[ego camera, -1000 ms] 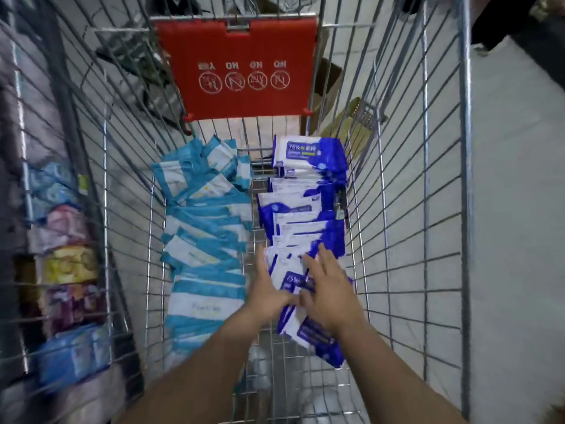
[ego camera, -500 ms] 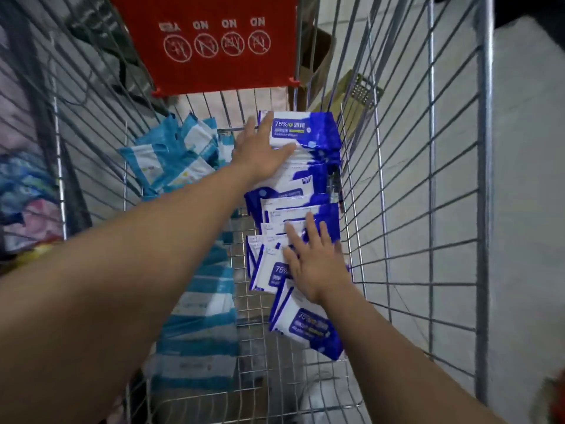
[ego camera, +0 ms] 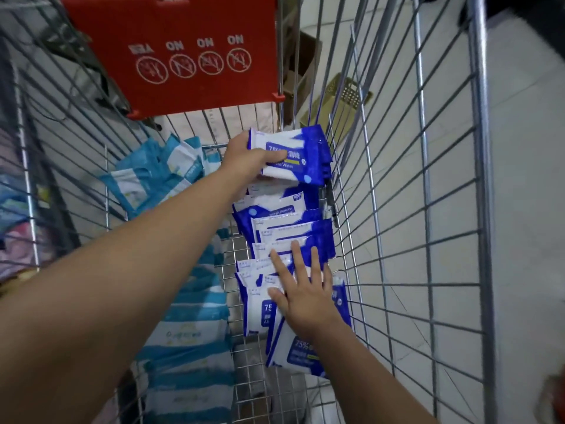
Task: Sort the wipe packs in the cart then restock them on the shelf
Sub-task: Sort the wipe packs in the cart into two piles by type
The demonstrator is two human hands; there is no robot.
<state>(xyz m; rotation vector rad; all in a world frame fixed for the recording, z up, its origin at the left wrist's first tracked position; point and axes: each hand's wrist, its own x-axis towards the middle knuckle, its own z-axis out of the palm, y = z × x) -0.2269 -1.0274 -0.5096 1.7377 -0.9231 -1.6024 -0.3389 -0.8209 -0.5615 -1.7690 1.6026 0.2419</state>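
Note:
I look down into a wire shopping cart (ego camera: 397,209). Along its right side runs a row of dark blue and white wipe packs (ego camera: 284,224); light blue and white wipe packs (ego camera: 186,325) lie along the left. My left hand (ego camera: 244,157) reaches to the far end and grips the farthest dark blue pack (ego camera: 302,154) by its left edge, thumb over the top. My right hand (ego camera: 302,292) lies flat with fingers spread on the near dark blue packs (ego camera: 293,350).
A red folded child-seat flap (ego camera: 183,50) closes the cart's far end. Shelved goods (ego camera: 15,215) show through the left cart wall. Beyond the far right corner stand a cardboard box (ego camera: 302,71) and a yellowish basket (ego camera: 342,102) on the tiled floor.
My left hand went from the near packs to the far end of the dark blue row and now holds the last pack. My right hand stayed pressing the near packs.

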